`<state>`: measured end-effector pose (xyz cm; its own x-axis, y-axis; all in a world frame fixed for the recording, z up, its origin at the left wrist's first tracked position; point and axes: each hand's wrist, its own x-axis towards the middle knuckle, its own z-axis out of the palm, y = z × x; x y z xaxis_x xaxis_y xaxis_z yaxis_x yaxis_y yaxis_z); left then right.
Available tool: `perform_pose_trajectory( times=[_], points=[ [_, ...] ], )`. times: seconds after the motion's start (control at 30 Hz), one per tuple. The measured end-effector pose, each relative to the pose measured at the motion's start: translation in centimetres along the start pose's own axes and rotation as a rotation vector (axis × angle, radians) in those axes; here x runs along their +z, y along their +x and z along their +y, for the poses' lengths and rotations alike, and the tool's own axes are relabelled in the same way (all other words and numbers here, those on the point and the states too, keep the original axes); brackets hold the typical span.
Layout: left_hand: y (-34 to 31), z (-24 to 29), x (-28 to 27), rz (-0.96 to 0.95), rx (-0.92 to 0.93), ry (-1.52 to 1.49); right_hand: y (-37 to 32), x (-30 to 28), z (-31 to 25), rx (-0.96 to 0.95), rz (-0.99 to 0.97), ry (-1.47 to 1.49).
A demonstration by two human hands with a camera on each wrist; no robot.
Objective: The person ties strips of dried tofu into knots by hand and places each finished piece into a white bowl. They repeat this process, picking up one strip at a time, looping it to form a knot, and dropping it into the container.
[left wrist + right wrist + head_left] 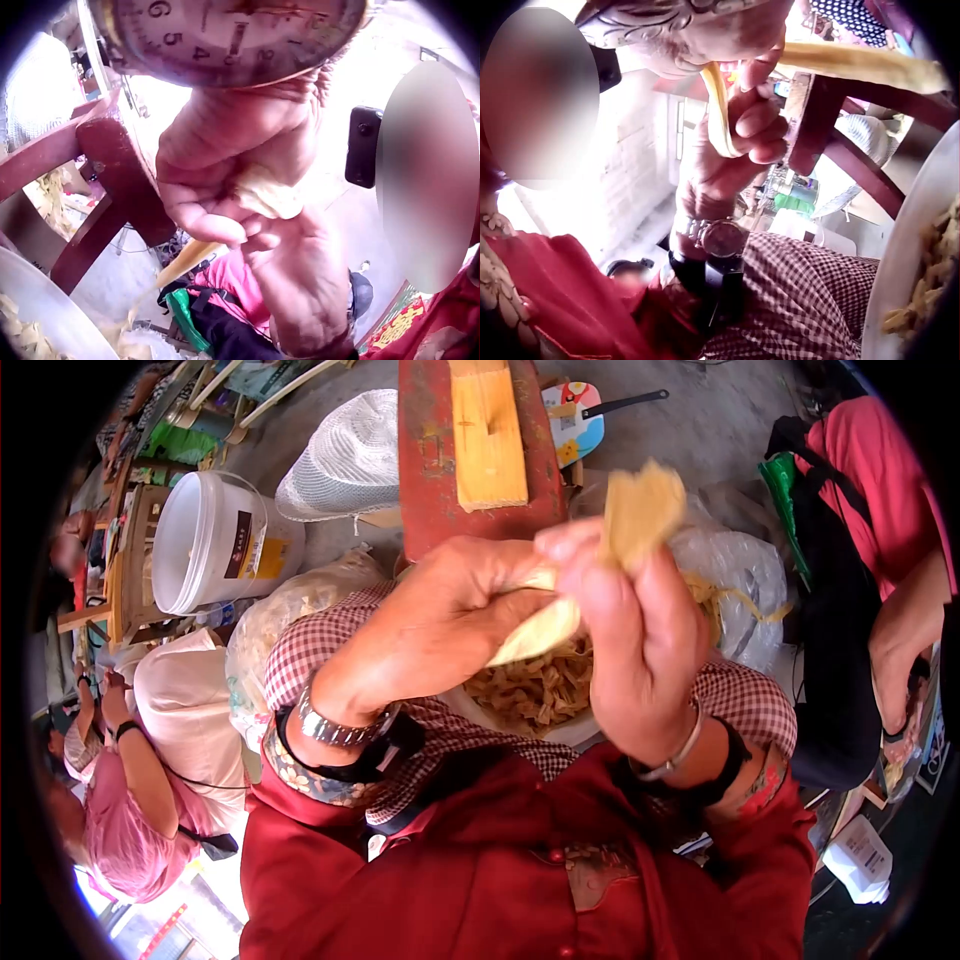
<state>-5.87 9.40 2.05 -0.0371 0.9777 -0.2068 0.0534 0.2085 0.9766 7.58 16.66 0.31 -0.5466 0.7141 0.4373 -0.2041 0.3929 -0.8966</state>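
Observation:
A pale yellow strip (540, 632) runs through the left hand (440, 622), whose curled fingers grip it above the lap. Close beside it, the right hand (645, 635) pinches the strip, and a wide, blurred end (643, 510) stands up past its fingertips. In the left wrist view, a folded piece (266, 193) shows between the two hands. The right wrist view has a loop of strip (718, 112) at the left hand's fingers and a long flat length (862, 66) reaching out beyond the right hand. Below the hands, a bowl holds many curled strips (535, 690).
Ahead stands a red bench (425, 480) with a wooden block (488, 435) on it. A white bucket (205, 545), a mesh hat (345, 455) and a plastic bag (740, 585) lie around. People sit at left and right; a fan-shaped board (580, 435) is behind the bench.

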Motion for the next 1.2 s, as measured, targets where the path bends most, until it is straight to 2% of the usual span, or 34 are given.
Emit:
perform_pose_trajectory(
  times=[0.03,0.1,0.17,0.2,0.3,0.33,0.43,0.47,0.57,0.6,0.63,0.7,0.77,0.8,0.83,0.9,0.97,1.03,1.1,1.2],
  points=[
    [-0.1,0.3,-0.2,-0.056,-0.047,-0.037,0.1,-0.1,0.8,0.058,0.041,0.006],
    [-0.5,0.7,-0.4,0.008,0.003,0.241,0.0,0.2,0.7,0.357,-0.033,0.244],
    [-0.5,0.7,-0.6,0.146,0.291,0.559,0.3,0.1,0.4,0.503,-0.058,0.268],
    [-0.5,0.7,-0.7,0.217,0.436,0.719,0.8,0.1,0.1,0.513,-0.031,0.256],
    [-0.7,2.1,-1.0,0.389,0.607,0.955,1.0,-0.1,1.0,0.477,-0.137,0.206],
    [-0.8,2.2,-0.6,0.406,0.573,0.886,0.9,0.0,0.5,0.503,-0.129,0.228],
    [-0.8,2.0,-0.9,0.322,0.654,0.866,1.3,-1.1,0.8,0.537,-0.366,0.409],
    [-0.7,1.7,-1.3,0.238,0.631,0.789,1.4,-1.4,0.7,0.572,-0.417,0.419],
    [-1.1,1.0,-1.1,0.231,0.478,0.517,1.0,-1.9,0.2,0.562,-0.431,0.318],
    [-1.4,0.9,-1.2,0.176,0.343,0.2,0.6,-1.4,0.8,0.347,-0.345,0.318],
    [-1.4,1.2,-0.9,0.121,0.272,-0.106,0.4,-1.6,0.8,0.254,-0.344,0.3],
    [-1.4,2.0,-0.5,0.125,0.182,-0.236,0.4,-2.2,0.7,0.036,-0.329,0.164],
    [-1.1,2.2,-0.4,0.08,0.208,-0.336,1.0,-2.1,0.8,-0.223,-0.301,-0.06],
    [-1.3,2.1,-1.5,-0.067,0.117,-0.471,0.8,-2.4,0.1,-0.03,-0.361,0.011],
    [-1.1,2.2,-0.8,-0.031,0.187,-0.478,1.0,-2.5,0.0,0.11,-0.389,0.067],
    [-1.3,2.7,-1.1,-0.084,0.107,-0.496,1.1,-2.4,0.7,0.078,-0.351,0.169],
    [-1.2,2.3,-0.9,-0.052,0.134,-0.352,0.9,-2.1,1.3,0.1,-0.288,0.16],
    [-0.1,0.6,-1.3,0.039,0.457,0.23,0.4,-2.5,0.8,0.418,-0.323,0.291],
    [0.1,0.7,-0.9,0.092,0.551,0.462,0.4,-2.4,0.9,0.391,-0.335,0.296],
    [0.4,0.2,-0.4,0.143,0.559,0.461,0.3,-2.0,1.3,0.399,-0.319,0.289]
  ],
)
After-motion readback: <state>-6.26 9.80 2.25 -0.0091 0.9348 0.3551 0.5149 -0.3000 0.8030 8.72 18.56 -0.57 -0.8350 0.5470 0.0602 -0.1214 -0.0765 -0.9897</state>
